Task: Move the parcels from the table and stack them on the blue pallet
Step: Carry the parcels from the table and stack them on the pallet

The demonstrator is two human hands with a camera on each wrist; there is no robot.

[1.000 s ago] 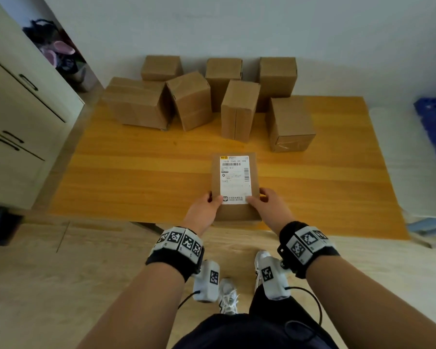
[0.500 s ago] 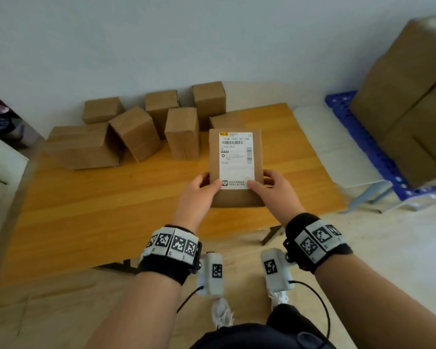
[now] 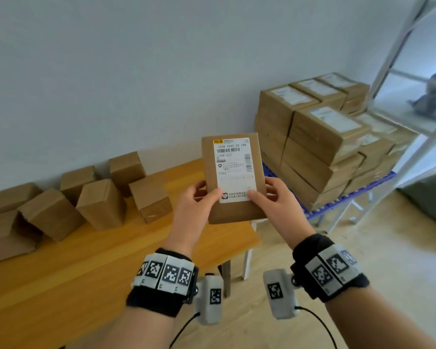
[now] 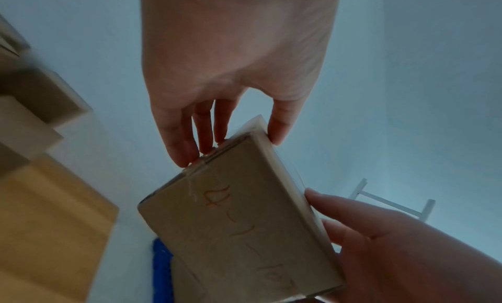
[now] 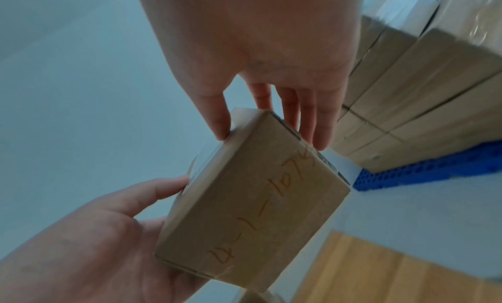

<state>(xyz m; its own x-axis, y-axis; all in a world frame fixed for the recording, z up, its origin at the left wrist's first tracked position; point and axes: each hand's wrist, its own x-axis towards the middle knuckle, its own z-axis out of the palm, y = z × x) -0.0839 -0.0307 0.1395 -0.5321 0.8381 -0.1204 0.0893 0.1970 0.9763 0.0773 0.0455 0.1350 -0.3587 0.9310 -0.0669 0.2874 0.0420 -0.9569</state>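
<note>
1. The parcel [image 3: 233, 177] is up in the air, clear of the surface [image 3: 86, 268], held above its far right corner with the white label facing up.
2. Its long axis runs from near to far, tipped a little so the far end sits higher; the label's barcode is at the far end.
3. The left hand [image 3: 198, 200] has its grip on the near left edge: thumb pressed on top at the label's corner, fingers curled beneath.
4. The right hand [image 3: 274, 197] mirrors it on the near right edge, thumb on top and fingers underneath.
5. In the wrist views the underside shows handwriting, and the fingertips [image 4: 187, 157] bear on that face near the parcel's short end.
6. Further right stands the pallet [image 3: 350, 200], its blue edge showing under a stack [image 3: 320, 147] of labelled boxes several layers high.
7. Between parcel and stack there is open air; the stack's top is about level with the parcel's far end.
8. Six loose boxes [image 3: 101, 205] stand along the far left of the surface by the wall, well apart from the parcel.
9. A white frame [image 3: 398, 54] rises at the far right beside the stack.
</note>
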